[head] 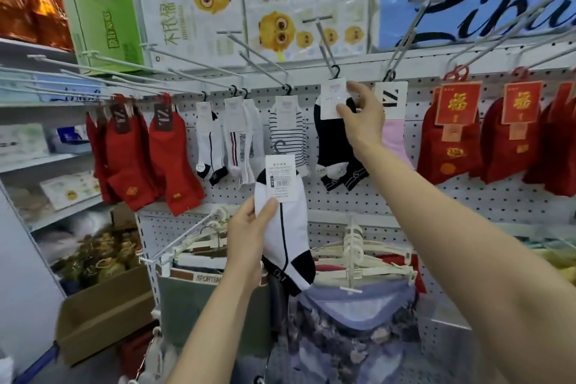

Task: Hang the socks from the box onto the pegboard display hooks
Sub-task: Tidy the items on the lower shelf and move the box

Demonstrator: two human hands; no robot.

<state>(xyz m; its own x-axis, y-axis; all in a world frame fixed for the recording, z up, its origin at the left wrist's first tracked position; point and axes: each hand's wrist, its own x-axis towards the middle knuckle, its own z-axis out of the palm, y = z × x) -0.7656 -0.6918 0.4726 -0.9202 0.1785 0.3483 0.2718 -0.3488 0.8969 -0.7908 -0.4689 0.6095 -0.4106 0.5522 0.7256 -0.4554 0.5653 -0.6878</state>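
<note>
My left hand grips a white sock pair with a black heel, a barcode card and a dark plastic hook, held upright in front of the pegboard. Up at the top row my right hand pinches the white card of a black sock pair, whose black hanger sits on a long metal display hook. To its left hang striped socks and white socks; a pink pair hangs just right of my hand.
Red socks fill the hooks at far left, and red packs with gold lettering at right. Long bare hooks jut out toward me at head height. Hangers with clothing hang below. A cardboard box stands on the floor at lower left.
</note>
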